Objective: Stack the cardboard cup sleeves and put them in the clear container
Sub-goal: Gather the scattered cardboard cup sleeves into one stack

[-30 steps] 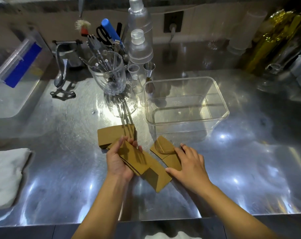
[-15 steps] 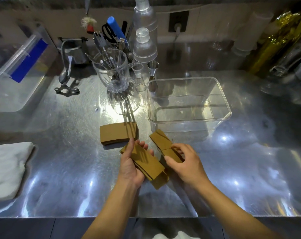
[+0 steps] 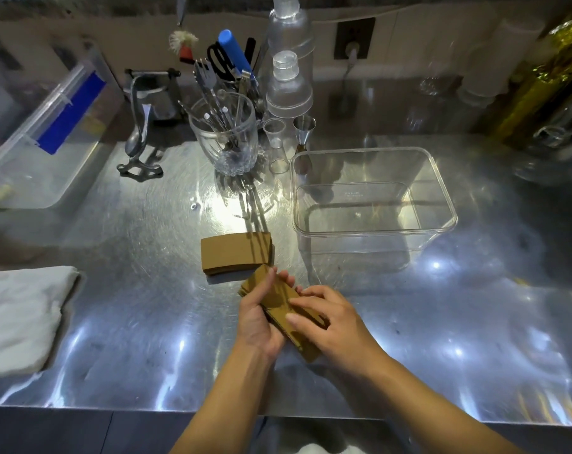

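At the near edge of the table (image 3: 120, 322), your two forearms reach in and meet over a stack of sleeves (image 3: 279, 299) held just above the steel. Your left hand (image 3: 256, 317) cups the stack from the left side, thumb along its upper face and fingers (image 3: 286, 278) curled round the far end, clamped on the cardboard. Your right hand (image 3: 330, 322) lies on top of the stack's near half, fingers (image 3: 302, 303) together and pressed flat on it, thumb at the near edge. The stack runs slantwise, its far end pointing up and left, its near corner poking out below your right palm.

Just beyond your left fingertips a second pile (image 3: 237, 253) of sleeves lies flat on the table, nearly touching the held stack. To the far left a white cloth (image 3: 19, 316) rests folded on the table.

Farther back and to the right sits the clear container (image 3: 445, 204), open-topped, with no sleeves in it. Behind the pile stands a glass (image 3: 225, 142) full of metal tools, with a small measuring cup (image 3: 276, 142) and a jigger (image 3: 303, 132) beside it, and two clear shakers (image 3: 289, 90) behind those. At far left a plastic bin (image 3: 39, 149) with a blue strip stands at the table's end.
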`<state>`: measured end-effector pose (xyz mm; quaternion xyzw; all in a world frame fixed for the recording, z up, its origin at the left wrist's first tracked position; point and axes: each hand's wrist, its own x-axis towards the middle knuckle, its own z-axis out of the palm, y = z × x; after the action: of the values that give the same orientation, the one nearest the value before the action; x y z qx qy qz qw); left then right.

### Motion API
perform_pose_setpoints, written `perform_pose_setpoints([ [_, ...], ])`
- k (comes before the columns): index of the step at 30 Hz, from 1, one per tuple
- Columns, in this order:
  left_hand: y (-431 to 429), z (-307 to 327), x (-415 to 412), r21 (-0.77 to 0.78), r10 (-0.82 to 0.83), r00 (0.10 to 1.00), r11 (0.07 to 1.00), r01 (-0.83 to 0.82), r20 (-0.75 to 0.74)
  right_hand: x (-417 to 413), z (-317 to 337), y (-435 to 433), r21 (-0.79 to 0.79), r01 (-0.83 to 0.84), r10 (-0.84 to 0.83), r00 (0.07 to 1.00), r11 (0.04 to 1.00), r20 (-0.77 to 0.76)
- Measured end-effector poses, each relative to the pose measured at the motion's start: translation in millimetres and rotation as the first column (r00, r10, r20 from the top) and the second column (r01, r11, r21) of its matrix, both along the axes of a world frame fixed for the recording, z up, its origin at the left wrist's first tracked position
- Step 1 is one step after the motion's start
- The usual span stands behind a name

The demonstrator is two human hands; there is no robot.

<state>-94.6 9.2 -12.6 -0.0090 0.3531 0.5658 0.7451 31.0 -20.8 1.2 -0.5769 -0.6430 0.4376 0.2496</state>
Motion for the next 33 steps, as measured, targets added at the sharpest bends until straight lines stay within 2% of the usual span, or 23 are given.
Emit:
perform_pose_setpoints([
  [2,4.1,0.3,-9.8,0.017,0.032,0.999,0.999,-0.031,-0.008,2.4,-2.9,3.5,0.062,0.115,-0.117,0.993,0.991,0.031],
  [4,7.1,0.5,-23.1,0.014,0.099,0.994,0.995,-0.099,-0.046,6.2,-7.4,5.4,0.108,0.11,-0.128,0.974,0.988,0.185],
  [7,9.6,0.1,-42.9,0.058,0.187,0.976,0.982,-0.181,-0.109,6.5,-17.1,0.0,0.015,-0.083,0.068,0.898,0.996,0.434],
  [9,9.2,-0.4,-50.8,0.072,0.213,0.97,0.976,-0.206,-0.119,0.6,-23.1,-5.8,0.001,-0.181,0.151,0.824,0.983,0.546],
  [13,6.6,-4.5,-56.8,0.055,0.233,0.967,0.972,-0.228,-0.105,-10.7,-28.8,-14.7,0.109,-0.256,0.14,0.784,0.96,0.605],
  [17,5.3,-8.5,-55.8,0.036,0.23,0.965,0.973,-0.227,-0.123,-3.9,-23.4,-1.6,0.195,-0.172,0.011,0.775,0.966,0.632],
  [19,5.7,-7.9,-52.5,0.033,0.231,0.965,0.973,-0.228,-0.124,0.5,-18.7,7.7,0.173,-0.051,-0.06,0.813,0.984,0.579],
  [21,6.2,-4.9,-47.1,0.035,0.219,0.968,0.976,-0.216,-0.125,5.2,-10.4,15.0,0.12,0.133,-0.169,0.913,0.984,0.372],
  [23,6.0,-2.6,-39.1,0.055,0.188,0.973,0.982,-0.182,-0.136,6.9,-0.3,19.5,0.055,0.212,-0.218,0.965,0.976,0.146],
  [25,4.8,-0.1,-29.6,0.082,0.154,0.98,0.986,-0.145,-0.126,2.1,8.4,19.2,0.037,0.191,-0.192,0.981,0.981,0.014],
  [28,4.7,3.9,-14.3,0.133,0.078,0.991,0.989,-0.063,-0.109,-12.5,15.4,11.6,0.024,0.128,-0.126,0.989,0.991,-0.071],
  [31,2.9,2.6,-4.5,0.153,0.012,0.996,0.988,0.002,-0.088,-18.8,14.7,5.4,0.001,0.1,-0.099,0.991,0.995,-0.088],
  [33,0.5,0.7,-1.4,0.161,-0.03,0.991,0.986,0.051,-0.13,-15.8,13.4,3.5,-0.009,0.083,-0.083,0.994,0.997,-0.076],
])
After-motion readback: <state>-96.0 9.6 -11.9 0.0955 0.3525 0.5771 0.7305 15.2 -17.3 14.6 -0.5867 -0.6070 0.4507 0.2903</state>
